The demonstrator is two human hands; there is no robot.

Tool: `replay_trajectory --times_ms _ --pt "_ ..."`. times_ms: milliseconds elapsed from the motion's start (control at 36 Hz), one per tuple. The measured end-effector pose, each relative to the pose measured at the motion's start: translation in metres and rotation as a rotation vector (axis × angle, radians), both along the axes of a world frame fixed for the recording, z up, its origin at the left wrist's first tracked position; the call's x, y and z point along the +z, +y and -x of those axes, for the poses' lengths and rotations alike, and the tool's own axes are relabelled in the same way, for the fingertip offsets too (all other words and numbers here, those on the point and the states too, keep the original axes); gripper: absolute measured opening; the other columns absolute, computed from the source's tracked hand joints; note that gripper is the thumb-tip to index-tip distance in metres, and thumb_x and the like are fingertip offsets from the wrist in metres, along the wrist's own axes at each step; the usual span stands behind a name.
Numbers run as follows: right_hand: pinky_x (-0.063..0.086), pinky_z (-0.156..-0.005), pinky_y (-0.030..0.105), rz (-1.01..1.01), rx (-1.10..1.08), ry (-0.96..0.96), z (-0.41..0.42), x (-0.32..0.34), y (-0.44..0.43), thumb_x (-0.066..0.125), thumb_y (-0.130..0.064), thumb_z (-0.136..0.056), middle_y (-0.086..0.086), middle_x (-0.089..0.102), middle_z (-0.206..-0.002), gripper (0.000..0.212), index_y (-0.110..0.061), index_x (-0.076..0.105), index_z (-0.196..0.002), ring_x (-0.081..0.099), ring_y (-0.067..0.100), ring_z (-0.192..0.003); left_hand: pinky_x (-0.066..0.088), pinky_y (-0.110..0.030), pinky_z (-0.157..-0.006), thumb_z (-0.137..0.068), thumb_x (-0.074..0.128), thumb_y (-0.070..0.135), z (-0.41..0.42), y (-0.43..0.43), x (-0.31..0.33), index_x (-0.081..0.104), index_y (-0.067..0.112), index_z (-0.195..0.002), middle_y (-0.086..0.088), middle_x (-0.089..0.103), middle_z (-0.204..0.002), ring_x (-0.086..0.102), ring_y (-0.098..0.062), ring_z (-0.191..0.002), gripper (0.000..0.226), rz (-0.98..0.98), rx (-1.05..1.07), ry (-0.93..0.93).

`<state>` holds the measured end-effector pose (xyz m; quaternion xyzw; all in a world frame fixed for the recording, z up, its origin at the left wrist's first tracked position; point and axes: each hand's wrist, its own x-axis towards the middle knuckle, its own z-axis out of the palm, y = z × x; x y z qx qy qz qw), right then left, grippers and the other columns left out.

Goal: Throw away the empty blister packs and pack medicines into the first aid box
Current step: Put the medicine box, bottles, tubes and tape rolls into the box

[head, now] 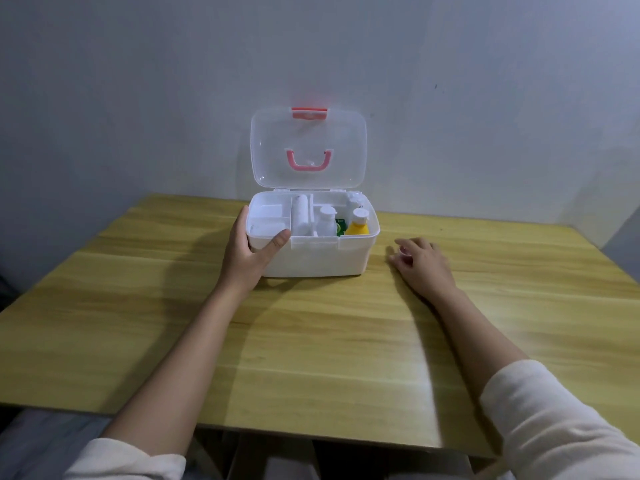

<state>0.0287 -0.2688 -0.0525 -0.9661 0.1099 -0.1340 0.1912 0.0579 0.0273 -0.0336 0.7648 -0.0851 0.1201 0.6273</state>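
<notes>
The white first aid box (332,258) stands on the wooden table (311,341) with its clear lid (308,150) raised; the lid has a pink handle and a pink clasp. Inside I see a white roll (300,216), a white bottle (327,221), a yellow bottle (358,224) and a green pack (341,226). My left hand (247,252) grips the box's front left corner, thumb on the rim. My right hand (420,263) rests on the table right of the box, fingers loosely spread, with nothing visible in it. No blister pack is in view.
A plain grey wall rises right behind the box. The table's near edge runs across the bottom of the view, and its right edge slants away at the far right. My white sleeves show at the bottom.
</notes>
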Motion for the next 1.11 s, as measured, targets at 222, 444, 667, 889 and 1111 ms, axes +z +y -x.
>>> replay_trajectory --times_ms 222,444,667,889,1111 --pt "0.04 -0.092 0.042 -0.059 0.02 -0.089 -0.008 -0.006 0.0 0.054 -0.026 -0.09 0.009 0.059 -0.113 0.026 -0.017 0.062 -0.113 0.047 0.035 -0.106 0.028 -0.022 -0.108 -0.083 0.071 0.033 0.003 -0.003 -0.001 0.026 0.021 -0.15 0.016 0.034 -0.145 0.032 -0.001 -0.133 0.082 0.017 0.009 -0.02" --pt "0.039 -0.085 0.025 -0.509 -0.046 -0.248 -0.006 0.009 0.0 0.056 -0.017 -0.09 0.02 0.059 -0.113 0.026 -0.006 0.062 -0.113 0.058 0.028 -0.108 0.026 -0.019 -0.103 -0.082 0.071 0.035 0.007 -0.006 0.0 0.025 0.022 -0.151 0.019 0.032 -0.138 0.03 0.003 -0.128 0.084 0.001 0.015 -0.008" --pt "0.046 -0.083 0.011 -0.684 0.187 -0.42 -0.008 0.089 0.042 0.057 -0.022 -0.09 0.012 0.063 -0.112 0.023 -0.015 0.062 -0.111 0.057 0.009 -0.1 0.032 0.006 -0.08 -0.083 0.074 0.023 0.015 -0.008 0.003 0.032 0.036 -0.129 0.033 0.04 -0.115 0.042 0.033 -0.097 0.064 -0.01 0.012 -0.036" --pt "0.039 -0.059 0.0 -0.651 0.579 -0.331 -0.028 0.131 0.156 0.057 -0.021 -0.09 -0.006 0.056 -0.085 0.025 -0.011 0.062 -0.112 0.051 -0.01 -0.063 0.042 -0.003 -0.09 -0.079 0.077 0.029 0.014 0.003 0.0 0.03 0.02 -0.15 0.014 0.044 -0.141 0.048 0.001 -0.124 0.086 0.043 -0.054 -0.012" --pt "0.035 -0.077 0.022 -0.487 0.51 -0.073 -0.064 0.103 0.19 0.057 -0.02 -0.089 0.003 0.053 -0.094 0.028 -0.009 0.062 -0.114 0.05 0.016 -0.087 0.045 -0.007 -0.089 -0.078 0.078 0.024 0.009 0.005 0.0 0.038 0.032 -0.141 0.021 0.054 -0.127 0.052 0.001 -0.12 0.074 0.111 -0.059 0.017"
